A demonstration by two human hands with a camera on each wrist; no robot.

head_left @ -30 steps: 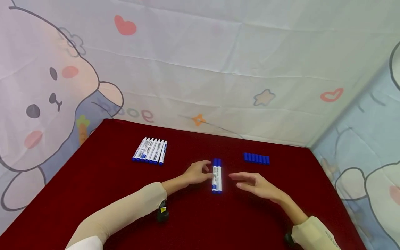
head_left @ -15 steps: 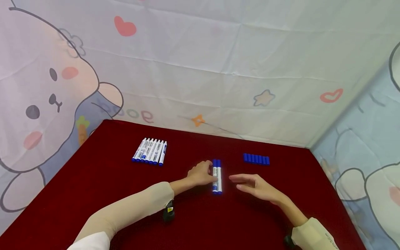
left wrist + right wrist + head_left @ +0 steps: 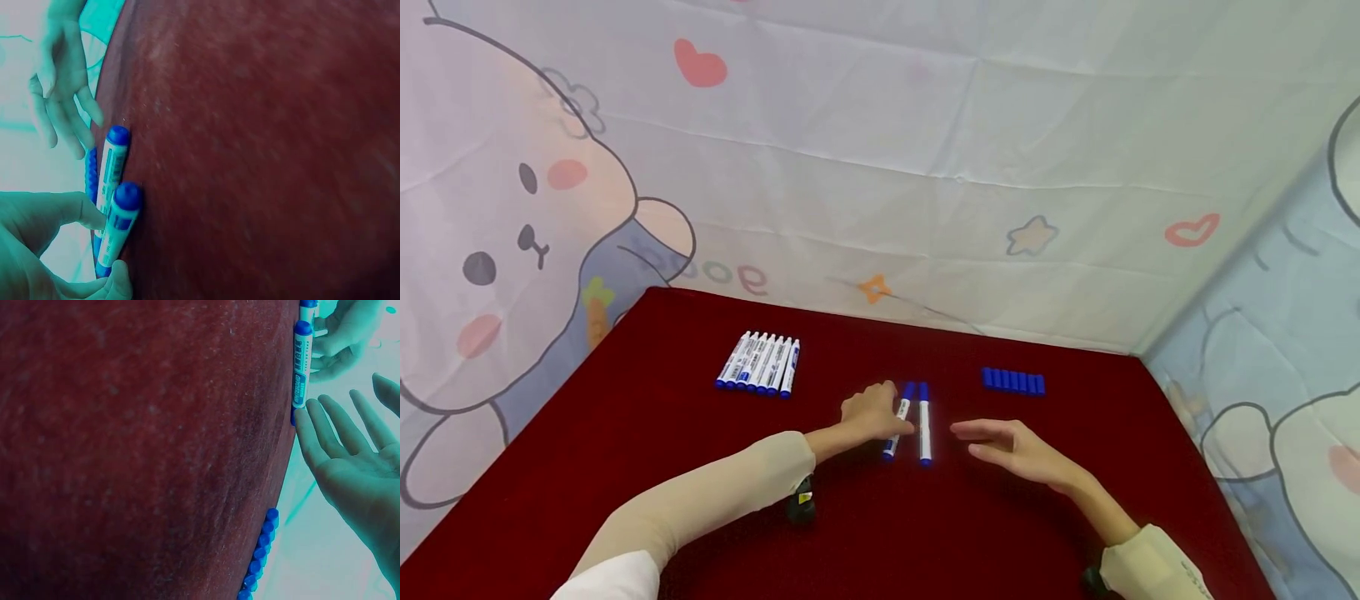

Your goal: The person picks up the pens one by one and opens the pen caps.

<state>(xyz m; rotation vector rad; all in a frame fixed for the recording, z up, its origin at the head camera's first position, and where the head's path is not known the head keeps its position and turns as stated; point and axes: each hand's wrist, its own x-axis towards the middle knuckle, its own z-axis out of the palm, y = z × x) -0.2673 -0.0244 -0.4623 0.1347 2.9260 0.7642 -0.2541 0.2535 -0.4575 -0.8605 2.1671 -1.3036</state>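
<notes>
Two whiteboard markers with blue caps lie on the dark red table, in the middle of the head view. My left hand (image 3: 867, 414) pinches the left marker (image 3: 903, 409), which lies slanted, its cap end leaning right. In the left wrist view the thumb is at the side of this marker (image 3: 120, 228) and fingertips are at its cap. The right marker (image 3: 924, 429) lies straight, apart from it. My right hand (image 3: 1011, 447) hovers to its right, fingers extended and holding nothing; the right wrist view shows the open palm (image 3: 359, 462).
At the back left, several uncapped white markers (image 3: 760, 364) lie side by side in a row. Several blue caps (image 3: 1013, 381) form a row at the back right. A printed cloth wall (image 3: 850, 167) rises behind the table (image 3: 850, 533).
My left hand has reached in, taken the left marker and drawn it leftwards, away from the other, tilting it. The right hand has stayed nearly still.
</notes>
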